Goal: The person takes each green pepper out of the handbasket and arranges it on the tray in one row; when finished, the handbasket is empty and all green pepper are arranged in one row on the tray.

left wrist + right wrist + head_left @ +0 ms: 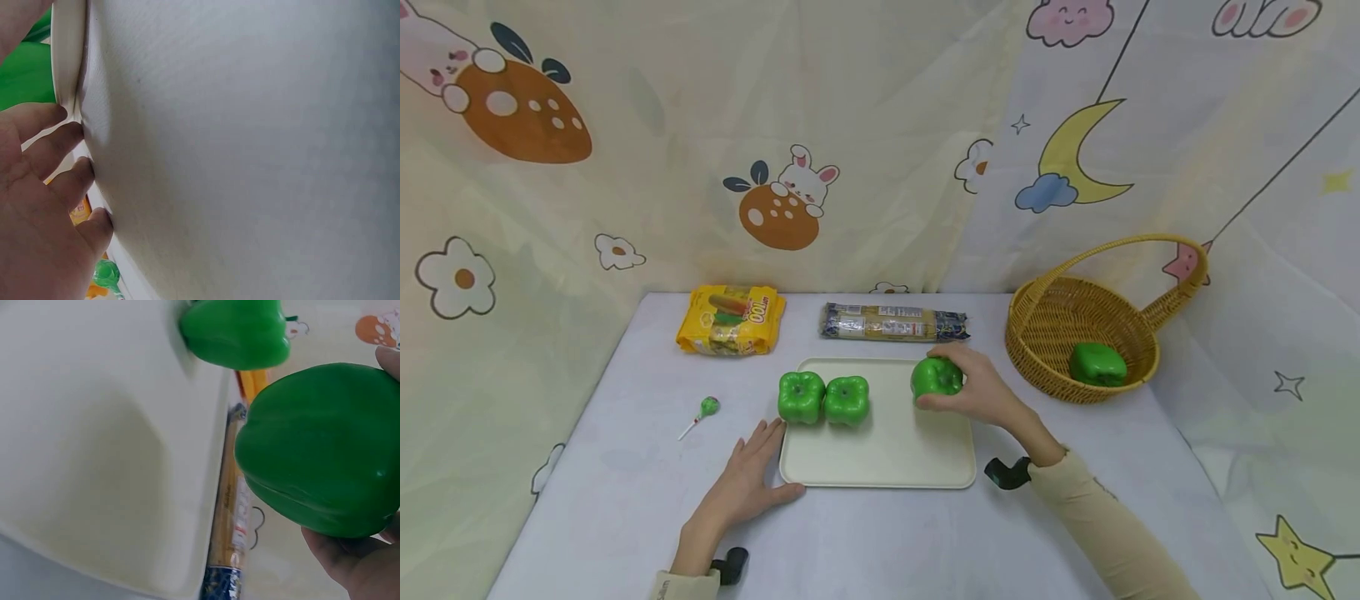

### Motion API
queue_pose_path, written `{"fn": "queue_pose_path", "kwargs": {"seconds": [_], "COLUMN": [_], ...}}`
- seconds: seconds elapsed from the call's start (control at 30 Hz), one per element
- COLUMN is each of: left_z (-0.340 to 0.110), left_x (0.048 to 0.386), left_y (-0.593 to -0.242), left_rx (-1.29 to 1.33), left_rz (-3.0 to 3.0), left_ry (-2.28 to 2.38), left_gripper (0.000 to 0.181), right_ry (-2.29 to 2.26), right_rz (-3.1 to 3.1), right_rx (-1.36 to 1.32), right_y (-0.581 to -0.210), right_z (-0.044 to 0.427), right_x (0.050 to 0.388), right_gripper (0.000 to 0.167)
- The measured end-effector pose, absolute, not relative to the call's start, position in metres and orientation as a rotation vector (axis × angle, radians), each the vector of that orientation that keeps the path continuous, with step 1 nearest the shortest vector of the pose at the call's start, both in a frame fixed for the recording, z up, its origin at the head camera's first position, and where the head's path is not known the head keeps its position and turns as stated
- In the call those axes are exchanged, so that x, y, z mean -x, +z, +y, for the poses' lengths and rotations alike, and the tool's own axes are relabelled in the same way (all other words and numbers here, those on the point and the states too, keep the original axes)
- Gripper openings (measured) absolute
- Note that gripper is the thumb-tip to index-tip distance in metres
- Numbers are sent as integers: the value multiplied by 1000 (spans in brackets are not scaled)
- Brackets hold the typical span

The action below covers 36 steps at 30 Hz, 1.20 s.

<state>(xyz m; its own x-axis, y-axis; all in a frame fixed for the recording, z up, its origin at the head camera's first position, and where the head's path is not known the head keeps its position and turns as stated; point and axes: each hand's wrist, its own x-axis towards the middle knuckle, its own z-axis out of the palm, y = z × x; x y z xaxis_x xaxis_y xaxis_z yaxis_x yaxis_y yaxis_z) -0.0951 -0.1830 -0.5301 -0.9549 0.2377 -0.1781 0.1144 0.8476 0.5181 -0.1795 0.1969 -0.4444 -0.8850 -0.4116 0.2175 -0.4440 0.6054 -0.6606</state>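
A: Where are the hands, and what do they hold?

B: The right hand (973, 387) grips a green bell pepper (936, 377) over the right part of a cream tray (880, 458), thumb on the near side, fingers on the far side. The left hand (748, 479) grasps nothing; its fingers lie extended and spread at the tray's left edge.

A: Why like that?

B: The left hand probably steadies the tray. Gripping the pepper across its sides likely suits its broad, smooth body and leaves the underside free. Two more peppers (801, 397) sit close together on the tray's left half, which leaves room beside them. A fourth pepper (1097, 364) lies in a wicker basket (1041, 358) to the right, whose walls would keep it from rolling.

A: What can't you make out?

B: The pepper hides some right fingertips, and the right wrist view crops that hand. A shadow suggests the pepper is raised, but I can't be sure. The left wrist view is mostly white tabletop (250, 150). Print on the long packet (895, 323) behind the tray is too small to read.
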Motion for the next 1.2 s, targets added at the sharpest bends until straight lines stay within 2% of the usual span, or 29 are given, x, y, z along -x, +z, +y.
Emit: {"fn": "queue_pose_path", "kwargs": {"seconds": [0.33, 0.83, 1.2], "left_z": [-183, -183, -182], "left_x": [93, 92, 92], "left_y": [-530, -530, -530], "left_rx": [-270, -281, -276], "left_rz": [2789, 2798, 2802], "left_ry": [772, 774, 776], "left_gripper": [109, 109, 108], "right_ry": [1129, 1281, 1319], "right_rz": [-2709, -2786, -2805], "right_rx": [-847, -659, -653], "right_y": [-467, -491, -499], "right_z": [176, 158, 151], "right_x": [179, 179, 181], "right_gripper": [62, 69, 74]}}
